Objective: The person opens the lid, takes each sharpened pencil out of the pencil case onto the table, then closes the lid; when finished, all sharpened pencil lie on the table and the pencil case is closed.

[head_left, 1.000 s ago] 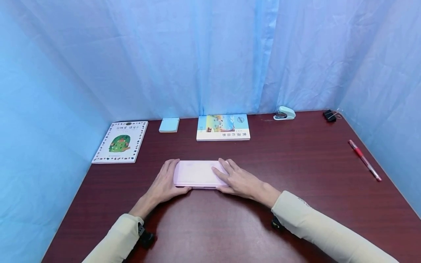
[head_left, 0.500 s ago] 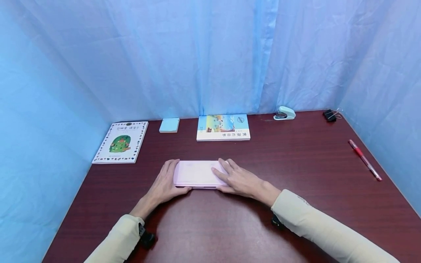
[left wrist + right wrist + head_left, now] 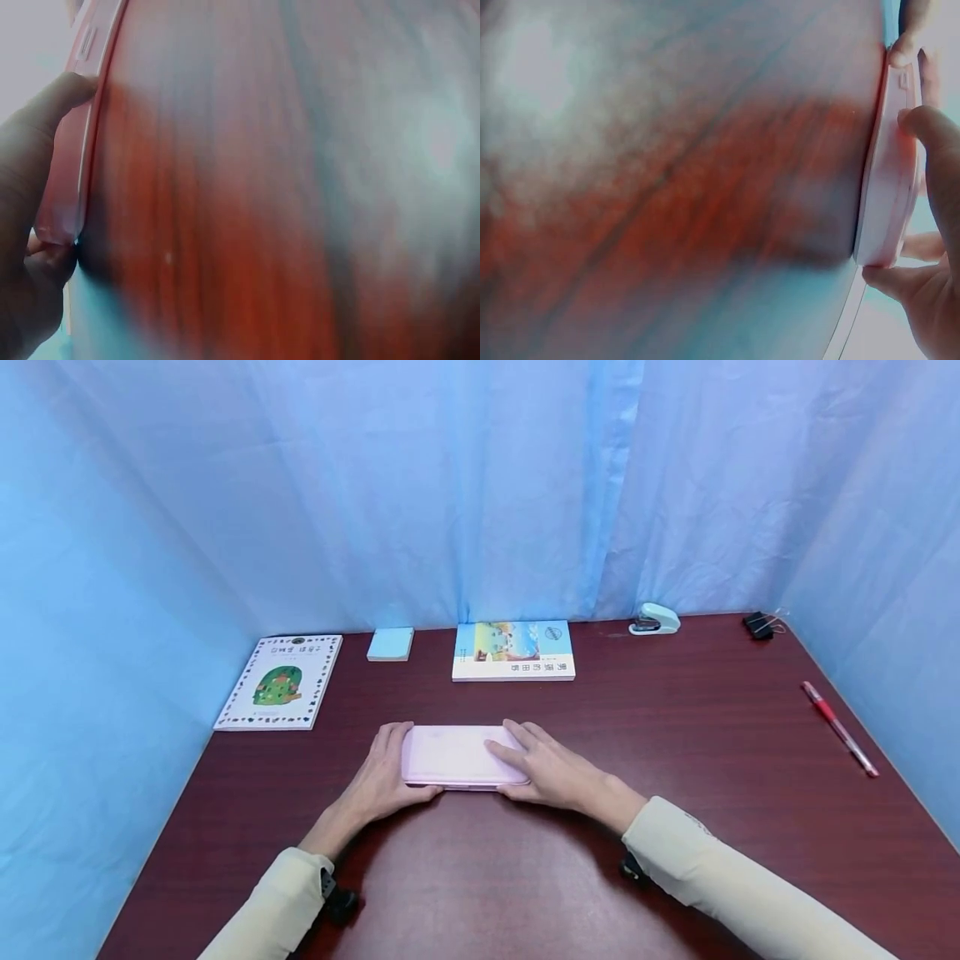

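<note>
A pale pink, flat pencil case (image 3: 453,756) lies on the dark red wooden table, long side toward me, lid down. My left hand (image 3: 378,781) grips its left end, thumb along the front side and fingers round the far left corner. The right hand (image 3: 558,772) holds the other end, with its thumb at the front side and one finger resting on the lid. In the left wrist view, the left thumb presses the front wall of the pencil case (image 3: 67,165) near a small latch. The right wrist view shows the right thumb on that same wall (image 3: 889,172).
Along the back edge lie a blue sticky-note pad (image 3: 391,644), a book (image 3: 513,652), a mint stapler (image 3: 655,619) and a black binder clip (image 3: 759,625). A white picture book (image 3: 279,683) lies at left, a red pen (image 3: 840,728) at right. Blue curtains (image 3: 480,485) enclose the table.
The head view has turned slightly left, so everything sits a little further right in it. Both hands keep their hold on the pencil case, which stays in place.
</note>
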`<state>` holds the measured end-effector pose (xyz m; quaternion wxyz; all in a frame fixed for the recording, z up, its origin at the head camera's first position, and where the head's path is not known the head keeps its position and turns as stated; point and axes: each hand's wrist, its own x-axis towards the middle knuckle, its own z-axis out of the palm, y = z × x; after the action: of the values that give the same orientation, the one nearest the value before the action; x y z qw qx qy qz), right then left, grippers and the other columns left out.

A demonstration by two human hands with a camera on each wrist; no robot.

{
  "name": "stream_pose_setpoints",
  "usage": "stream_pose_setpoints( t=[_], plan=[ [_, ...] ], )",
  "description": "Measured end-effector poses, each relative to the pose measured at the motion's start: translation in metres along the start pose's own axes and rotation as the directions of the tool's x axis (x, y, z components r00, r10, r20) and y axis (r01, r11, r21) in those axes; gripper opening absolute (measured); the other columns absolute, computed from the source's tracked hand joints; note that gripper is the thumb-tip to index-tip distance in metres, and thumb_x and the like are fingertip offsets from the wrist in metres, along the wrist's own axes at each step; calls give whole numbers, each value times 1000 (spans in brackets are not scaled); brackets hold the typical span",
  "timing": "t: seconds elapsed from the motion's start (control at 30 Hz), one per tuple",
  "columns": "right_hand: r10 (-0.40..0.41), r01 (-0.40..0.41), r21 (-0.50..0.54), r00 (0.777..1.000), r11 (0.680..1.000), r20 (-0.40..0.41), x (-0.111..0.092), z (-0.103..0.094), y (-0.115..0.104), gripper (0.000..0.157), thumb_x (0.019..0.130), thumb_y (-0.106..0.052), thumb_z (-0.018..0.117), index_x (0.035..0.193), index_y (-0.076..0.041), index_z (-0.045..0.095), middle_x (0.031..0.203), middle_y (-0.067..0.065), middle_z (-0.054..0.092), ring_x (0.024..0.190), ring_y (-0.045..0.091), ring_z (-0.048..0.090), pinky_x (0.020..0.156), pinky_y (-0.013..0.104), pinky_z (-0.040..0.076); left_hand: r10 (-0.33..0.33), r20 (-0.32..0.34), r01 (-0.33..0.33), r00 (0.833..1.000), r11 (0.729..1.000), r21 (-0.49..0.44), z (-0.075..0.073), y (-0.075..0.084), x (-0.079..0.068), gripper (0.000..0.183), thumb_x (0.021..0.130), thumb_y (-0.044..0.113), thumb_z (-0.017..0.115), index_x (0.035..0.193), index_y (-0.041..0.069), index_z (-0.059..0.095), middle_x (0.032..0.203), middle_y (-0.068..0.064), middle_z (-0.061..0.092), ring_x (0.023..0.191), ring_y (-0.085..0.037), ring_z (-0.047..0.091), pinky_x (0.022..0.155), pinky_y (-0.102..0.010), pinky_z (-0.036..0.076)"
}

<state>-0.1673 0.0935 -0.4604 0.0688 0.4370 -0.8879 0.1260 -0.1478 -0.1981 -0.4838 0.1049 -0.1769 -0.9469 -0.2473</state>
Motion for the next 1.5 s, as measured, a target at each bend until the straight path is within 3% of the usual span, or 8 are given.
stream_pose_setpoints(
  t=[0.63,1.03,1.13,1.2,1.3,1.4,1.43,1.5],
  plan=[
    [-13,14,-65,1000,998,4,3,-1,-6,58,91,-46,51,138,-13,44,131,29,43,115,40,45,97,45,37,-96,16,97,995,993,-69,1,6,2,109,55,62,78,135,2,34,131,-11,37,117,-23,39,96,-40,36],
    [128,-152,232,985,961,114,5,-14,11,59,88,-56,48,139,-25,43,140,15,40,127,31,38,101,45,33,-54,111,78,992,972,-224,-10,-5,0,103,62,45,82,140,4,28,135,-8,35,121,-20,37,101,-42,31],
    [236,-259,371,966,892,106,15,-19,24,56,89,-59,43,131,-25,53,130,4,53,117,19,50,97,41,38,-44,111,79,993,941,-329,-12,-9,-1,105,62,36,85,142,5,24,135,-11,38,124,-22,38,102,-41,31],
    [352,-361,487,929,795,113,25,-20,34,58,89,-61,38,127,-22,58,120,2,59,103,15,59,89,38,44,-46,123,91,991,916,-391,-12,-9,-1,111,61,33,86,144,6,17,135,-13,38,127,-24,37,102,-39,32],
    [536,-532,658,814,532,225,40,-18,49,67,91,-63,30,126,-12,55,107,15,61,81,21,66,74,37,51,-46,156,109,987,899,-425,-13,-7,0,118,61,31,86,147,7,10,134,-15,37,129,-26,36,101,-35,32],
    [637,-630,719,689,293,345,49,-14,61,68,95,-57,25,128,-3,48,97,23,58,65,27,66,60,38,53,-40,169,99,985,928,-358,-16,-5,2,120,60,33,87,147,4,10,129,-13,40,126,-23,39,102,-37,32],
    [657,-643,702,677,307,332,51,-14,63,63,97,-53,25,124,-2,50,93,23,58,65,26,65,60,36,53,-41,175,98,984,939,-329,-18,-4,3,119,59,35,87,147,4,12,127,-12,41,124,-22,40,102,-37,32],
    [691,-610,658,699,441,184,53,-17,62,50,99,-42,31,122,-3,53,95,18,60,74,23,65,66,36,52,-43,194,96,980,957,-273,-21,-2,6,120,59,37,86,147,3,12,125,-11,41,120,-22,39,102,-40,31]
  ],
)
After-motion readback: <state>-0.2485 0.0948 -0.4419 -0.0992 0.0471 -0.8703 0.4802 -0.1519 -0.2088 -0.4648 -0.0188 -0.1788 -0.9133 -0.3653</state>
